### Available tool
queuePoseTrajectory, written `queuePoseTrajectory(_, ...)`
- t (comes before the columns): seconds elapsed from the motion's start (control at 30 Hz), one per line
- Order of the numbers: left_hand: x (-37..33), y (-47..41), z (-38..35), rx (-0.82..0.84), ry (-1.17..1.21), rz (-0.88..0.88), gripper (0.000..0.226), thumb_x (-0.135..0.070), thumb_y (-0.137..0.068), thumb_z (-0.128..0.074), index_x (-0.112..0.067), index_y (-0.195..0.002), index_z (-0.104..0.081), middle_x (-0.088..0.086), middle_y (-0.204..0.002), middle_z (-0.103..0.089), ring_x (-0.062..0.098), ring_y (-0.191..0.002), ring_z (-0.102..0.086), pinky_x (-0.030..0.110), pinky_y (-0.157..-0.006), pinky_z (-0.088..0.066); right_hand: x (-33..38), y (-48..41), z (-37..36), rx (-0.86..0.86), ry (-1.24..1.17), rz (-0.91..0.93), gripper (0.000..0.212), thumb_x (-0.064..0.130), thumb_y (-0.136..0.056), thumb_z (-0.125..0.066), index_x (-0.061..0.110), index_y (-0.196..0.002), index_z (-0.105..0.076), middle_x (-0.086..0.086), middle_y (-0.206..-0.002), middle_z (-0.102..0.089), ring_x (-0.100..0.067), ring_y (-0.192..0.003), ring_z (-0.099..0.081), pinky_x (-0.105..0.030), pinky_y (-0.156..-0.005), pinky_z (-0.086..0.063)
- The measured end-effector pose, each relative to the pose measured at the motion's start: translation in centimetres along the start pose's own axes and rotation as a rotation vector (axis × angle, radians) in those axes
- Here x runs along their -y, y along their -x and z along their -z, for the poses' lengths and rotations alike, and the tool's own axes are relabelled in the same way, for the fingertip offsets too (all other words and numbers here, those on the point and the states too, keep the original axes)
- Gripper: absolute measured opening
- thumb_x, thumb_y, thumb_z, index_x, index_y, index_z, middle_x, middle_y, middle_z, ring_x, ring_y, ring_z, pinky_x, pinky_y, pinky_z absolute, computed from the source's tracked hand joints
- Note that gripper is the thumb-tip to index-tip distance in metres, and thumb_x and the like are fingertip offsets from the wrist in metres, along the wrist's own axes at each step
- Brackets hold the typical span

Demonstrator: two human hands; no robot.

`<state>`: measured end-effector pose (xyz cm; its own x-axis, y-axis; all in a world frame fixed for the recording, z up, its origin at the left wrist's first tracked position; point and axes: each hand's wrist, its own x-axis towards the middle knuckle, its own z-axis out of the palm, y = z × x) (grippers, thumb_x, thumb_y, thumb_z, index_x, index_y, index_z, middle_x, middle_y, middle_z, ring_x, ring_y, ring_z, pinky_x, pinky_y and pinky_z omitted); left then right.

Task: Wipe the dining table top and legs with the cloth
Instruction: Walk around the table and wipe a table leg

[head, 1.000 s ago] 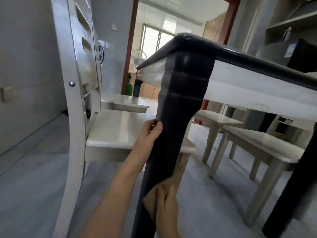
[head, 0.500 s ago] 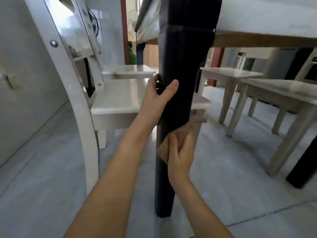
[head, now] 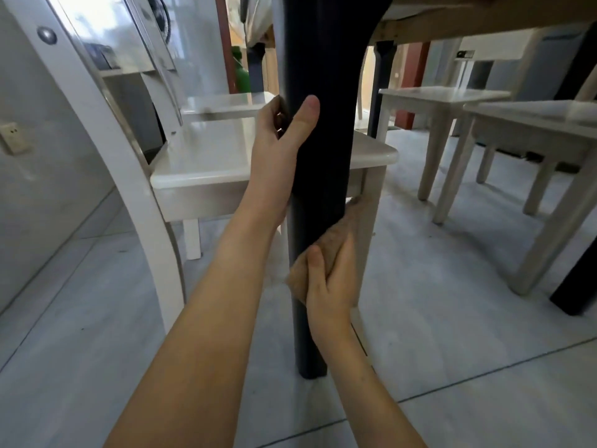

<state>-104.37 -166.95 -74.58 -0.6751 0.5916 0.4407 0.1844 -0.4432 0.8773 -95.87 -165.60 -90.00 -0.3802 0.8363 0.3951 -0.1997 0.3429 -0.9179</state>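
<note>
A dark table leg [head: 318,92] runs down the middle of the view to the tiled floor. My left hand [head: 279,147] grips it about halfway up, thumb across the front and fingers behind. Lower down, my right hand [head: 332,279] holds a tan cloth [head: 336,240] wrapped against the leg's right side. The wooden underside of the table top [head: 484,24] shows at the upper right.
A white chair [head: 200,166] stands just behind and left of the leg, its tall back at the far left. More white chairs [head: 523,121] are under the table to the right. Another dark leg [head: 578,276] stands at the right edge. A grey wall runs along the left.
The view has dropped from the table's corner to under its top. My right hand with the cloth has stayed low on the leg; my left hand keeps its grip.
</note>
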Motion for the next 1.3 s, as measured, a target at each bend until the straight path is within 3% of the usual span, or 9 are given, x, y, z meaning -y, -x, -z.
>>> queuePoseTrajectory(0.17, 0.5, -0.2, 0.0, 0.003, 0.004, -0.019, 0.078, -0.052, -0.075, -0.068, -0.014, -0.137, -0.041, 0.008, -0.130, -0.058, 0.026, -0.117, -0.060, 0.045, -0.099, -0.051, -8.2, 3.8, 0.1, 0.043, 0.086, -0.146, 0.073, 0.077, -0.078, -0.044, 0.029, -0.132, -0.032, 0.006, -0.116, -0.055, -0.009, -0.105, -0.059, -0.028, -0.089, -0.053)
queuePoseTrajectory(0.23, 0.3, -0.3, 0.1, -0.008, -0.002, -0.026, 0.086, -0.056, -0.070, -0.070, -0.014, -0.139, -0.040, 0.009, -0.133, -0.056, 0.027, -0.119, -0.059, 0.046, -0.099, -0.050, -11.5, 5.4, 0.7, 0.091, 0.169, -0.255, 0.052, 0.056, -0.088, -0.051, 0.028, -0.127, -0.030, 0.001, -0.114, -0.056, -0.013, -0.100, -0.060, -0.031, -0.082, -0.055)
queuePoseTrajectory(0.33, 0.5, -0.3, 0.2, -0.005, -0.006, -0.034, 0.088, -0.055, -0.068, -0.071, -0.014, -0.138, -0.039, 0.010, -0.133, -0.056, 0.028, -0.119, -0.058, 0.047, -0.099, -0.050, -15.1, 7.3, 2.0, 0.175, 0.191, -0.471, 0.033, 0.015, -0.095, -0.052, 0.025, -0.121, -0.033, 0.001, -0.104, -0.059, -0.021, -0.094, -0.060, -0.017, -0.067, -0.049)
queuePoseTrajectory(0.47, 0.3, -0.2, 0.3, 0.006, 0.004, -0.023, 0.076, -0.048, -0.075, -0.069, -0.013, -0.136, -0.040, 0.011, -0.131, -0.056, 0.028, -0.116, -0.060, 0.047, -0.098, -0.051, -17.4, 8.6, 3.0, 0.235, 0.182, -0.674, 0.036, 0.017, -0.097, -0.050, 0.022, -0.130, -0.037, -0.007, -0.117, -0.059, -0.022, -0.102, -0.059, -0.032, -0.090, -0.051)
queuePoseTrajectory(0.67, -0.2, 0.2, 0.1, 0.015, -0.043, -0.006, 0.078, -0.051, -0.075, -0.068, -0.013, -0.137, -0.039, 0.010, -0.130, -0.056, 0.026, -0.116, -0.060, 0.045, -0.098, -0.051, -3.0, 3.6, 2.7, 0.156, -0.052, -0.231, 0.036, 0.010, -0.101, -0.041, 0.034, -0.125, -0.029, 0.026, -0.106, -0.044, 0.033, -0.085, -0.047, 0.007, -0.074, -0.036)
queuePoseTrajectory(0.93, -0.6, 0.7, 0.2, 0.023, 0.026, -0.003, 0.048, -0.032, -0.088, -0.065, -0.010, -0.128, -0.050, 0.008, -0.120, -0.065, 0.021, -0.108, -0.066, 0.042, -0.097, -0.053, 8.3, -5.0, 1.5, 0.142, -0.125, 0.199, 0.026, 0.033, -0.102, -0.039, 0.036, -0.127, -0.042, 0.031, -0.106, -0.057, 0.016, -0.102, -0.054, -0.005, -0.085, -0.043)
queuePoseTrajectory(1.07, -0.7, 0.6, 0.1, 0.009, -0.004, 0.006, 0.049, -0.036, -0.086, -0.066, -0.016, -0.128, -0.050, 0.001, -0.119, -0.064, 0.018, -0.108, -0.065, 0.041, -0.096, -0.053, 1.0, -0.7, 1.7, 0.140, -0.017, 0.027, 0.014, 0.036, -0.097, -0.041, 0.039, -0.109, -0.049, 0.023, -0.096, -0.059, 0.000, -0.095, -0.060, -0.034, -0.092, -0.051)
queuePoseTrajectory(1.17, -0.7, 0.7, 0.1, 0.020, -0.002, 0.021, 0.060, -0.043, -0.081, -0.068, -0.017, -0.131, -0.047, 0.003, -0.123, -0.062, 0.020, -0.111, -0.064, 0.043, -0.097, -0.053, -4.0, 3.5, 2.8, 0.211, 0.070, -0.220, 0.024, 0.019, -0.103, -0.038, 0.037, -0.118, -0.035, 0.021, -0.099, -0.054, 0.013, -0.090, -0.058, -0.001, -0.075, -0.043)
queuePoseTrajectory(1.3, -0.8, 0.7, 0.0, 0.011, 0.018, 0.035, 0.064, -0.042, -0.082, -0.068, -0.016, -0.135, -0.044, 0.004, -0.126, -0.061, 0.021, -0.113, -0.062, 0.043, -0.097, -0.053, -8.7, 6.3, 3.7, 0.310, 0.183, -0.494, 0.037, 0.023, -0.105, -0.032, 0.033, -0.140, -0.029, 0.005, -0.131, -0.051, -0.011, -0.120, -0.049, -0.018, -0.096, -0.034)
